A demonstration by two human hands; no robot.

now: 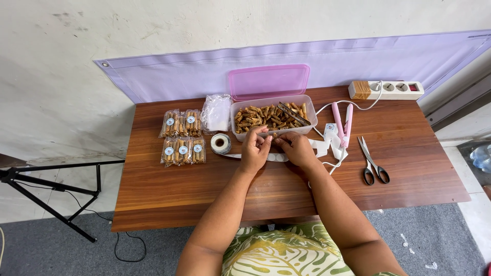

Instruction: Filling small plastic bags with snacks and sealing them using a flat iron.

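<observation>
I see both hands meet just in front of the tub (307, 120). My left hand (254, 148) has its fingers curled in narrow, the tips pinched together near the tub's front wall; whether they hold anything I cannot tell, they hide it. My right hand (296, 148) is curled the same way, fingertips turned toward the left ones and nearly touching them; what sits between them is too small to make out.

Under both sets of fingers lies a strip (279, 158) of white round stickers, running off to the right into loose backing paper. Just left of the left fingers stands the sticker roll (221, 143).

Beyond the fingertips, the clear tub is filled with brown rolled snacks, tongs (292, 113) lying on top. Its pink lid (269, 81) stands up behind it. Well left of the fingers lie sealed packs (182, 137) of the same snacks, each with a round sticker. Beside the tub is a stack of clear bags (217, 113).

To the right are a pink sealer (342, 121) and scissors (373, 163).
</observation>
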